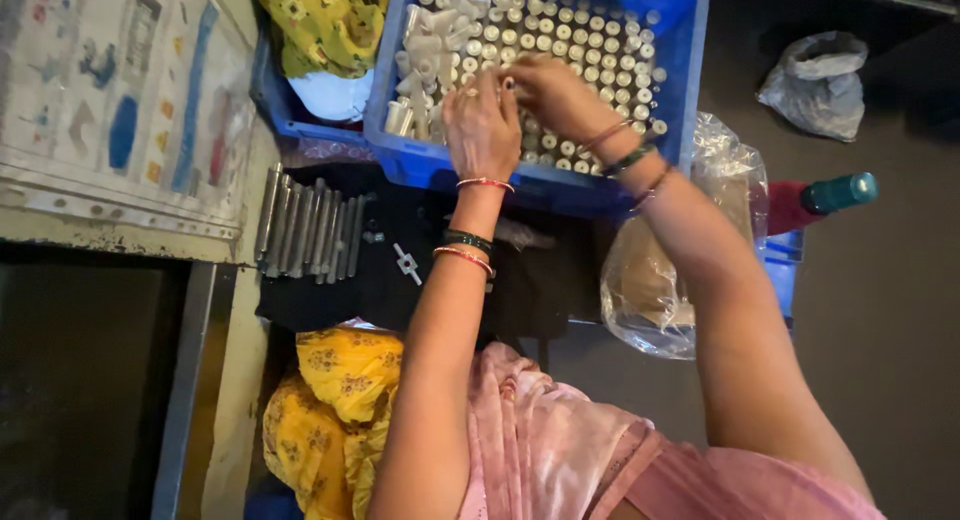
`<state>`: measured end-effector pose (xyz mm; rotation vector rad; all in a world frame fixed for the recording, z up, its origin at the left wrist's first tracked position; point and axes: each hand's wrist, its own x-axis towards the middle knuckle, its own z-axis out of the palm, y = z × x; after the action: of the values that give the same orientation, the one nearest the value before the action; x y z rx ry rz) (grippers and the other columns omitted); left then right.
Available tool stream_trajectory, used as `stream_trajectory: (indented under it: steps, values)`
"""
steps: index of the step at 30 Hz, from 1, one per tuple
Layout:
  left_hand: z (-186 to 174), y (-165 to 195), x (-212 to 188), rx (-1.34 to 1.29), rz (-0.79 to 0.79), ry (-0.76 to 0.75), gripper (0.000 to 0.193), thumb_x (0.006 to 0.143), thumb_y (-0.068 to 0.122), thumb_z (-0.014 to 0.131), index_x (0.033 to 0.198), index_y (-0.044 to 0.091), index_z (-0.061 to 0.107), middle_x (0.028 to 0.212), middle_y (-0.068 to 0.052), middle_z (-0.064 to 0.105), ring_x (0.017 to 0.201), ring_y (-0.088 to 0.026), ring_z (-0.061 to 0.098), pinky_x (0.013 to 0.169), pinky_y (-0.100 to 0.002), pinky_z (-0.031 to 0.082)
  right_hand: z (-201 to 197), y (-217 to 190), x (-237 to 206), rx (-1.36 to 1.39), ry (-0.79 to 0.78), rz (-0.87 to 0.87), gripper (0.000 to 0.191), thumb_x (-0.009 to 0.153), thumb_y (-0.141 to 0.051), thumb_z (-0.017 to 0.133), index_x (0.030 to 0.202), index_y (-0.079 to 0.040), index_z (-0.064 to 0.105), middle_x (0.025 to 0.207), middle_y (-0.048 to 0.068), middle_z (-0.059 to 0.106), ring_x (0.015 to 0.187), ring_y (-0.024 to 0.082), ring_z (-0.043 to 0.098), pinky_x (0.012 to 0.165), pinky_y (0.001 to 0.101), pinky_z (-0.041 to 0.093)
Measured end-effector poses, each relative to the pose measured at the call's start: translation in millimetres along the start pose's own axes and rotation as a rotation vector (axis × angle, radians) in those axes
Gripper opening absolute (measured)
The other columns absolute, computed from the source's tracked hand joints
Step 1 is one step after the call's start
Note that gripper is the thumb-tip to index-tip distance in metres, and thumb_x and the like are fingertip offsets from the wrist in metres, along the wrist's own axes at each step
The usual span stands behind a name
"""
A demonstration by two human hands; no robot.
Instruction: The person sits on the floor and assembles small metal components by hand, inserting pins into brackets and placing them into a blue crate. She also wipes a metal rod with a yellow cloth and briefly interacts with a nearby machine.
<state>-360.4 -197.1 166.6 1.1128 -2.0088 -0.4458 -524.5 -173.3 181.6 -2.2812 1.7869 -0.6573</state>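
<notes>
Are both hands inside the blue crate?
Yes: the left hand and right hand meet over the small cylinders in the blue crate.

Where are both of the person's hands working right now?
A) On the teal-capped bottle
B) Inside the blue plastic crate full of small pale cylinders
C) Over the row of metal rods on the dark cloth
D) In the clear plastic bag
B: the left hand and the right hand meet over the upright small pale cylinders inside the blue plastic crate, away from the rods, bag and bottle.
</notes>
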Motion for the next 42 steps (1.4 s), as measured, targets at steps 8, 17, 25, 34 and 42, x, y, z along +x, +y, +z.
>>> stream_trajectory:
  steps: [8,17,25,34,42]
  values:
    - [6,-7,1,0.002,0.078,0.039,0.024,0.094,0.026,0.059,0.086,0.008,0.073,0.080,-0.015,0.073,0.100,-0.034,0.070,0.103,-0.050,0.040,-93,24,-77,-0.089,0.121,0.238,0.050,0.088,0.008,0.066,0.134,-0.011,0.071,0.129,0.019,0.065,0.105,0.030,0.067,0.096,0.0382,0.057]
    - [4,-9,-1,-0.053,0.066,-0.010,0.021,0.098,0.024,0.057,0.097,0.009,0.072,0.079,-0.015,0.072,0.082,-0.033,0.069,0.100,-0.048,0.042,-96,89,-118,-0.432,0.180,0.270,0.018,0.084,-0.012,0.081,0.094,-0.009,0.065,0.093,0.006,0.073,0.089,0.033,0.066,0.082,0.0441,0.055]
    - [3,-8,-1,-0.059,0.062,-0.017,0.019,0.098,0.024,0.058,0.104,0.010,0.070,0.079,-0.013,0.072,0.082,-0.031,0.070,0.099,-0.048,0.041,-103,96,-124,-0.471,0.163,0.252,0.010,0.087,-0.012,0.080,0.088,-0.012,0.070,0.085,0.002,0.075,0.079,0.026,0.067,0.085,0.0400,0.053]
    - [-6,-4,0,-0.081,0.062,-0.033,0.019,0.098,0.021,0.057,0.109,0.010,0.068,0.082,-0.012,0.074,0.083,-0.030,0.071,0.100,-0.045,0.041,-91,82,-115,-0.638,0.080,0.201,0.012,0.079,-0.016,0.075,0.091,-0.016,0.077,0.090,0.008,0.070,0.089,0.030,0.068,0.074,0.0414,0.056]
    - [-12,0,2,-0.062,0.047,-0.081,0.020,0.098,0.020,0.056,0.113,0.011,0.066,0.078,-0.009,0.073,0.080,-0.028,0.071,0.101,-0.045,0.041,-65,119,-109,-0.815,-0.058,0.235,0.007,0.077,-0.006,0.071,0.071,-0.005,0.072,0.088,0.018,0.072,0.088,0.036,0.070,0.074,0.0441,0.058]
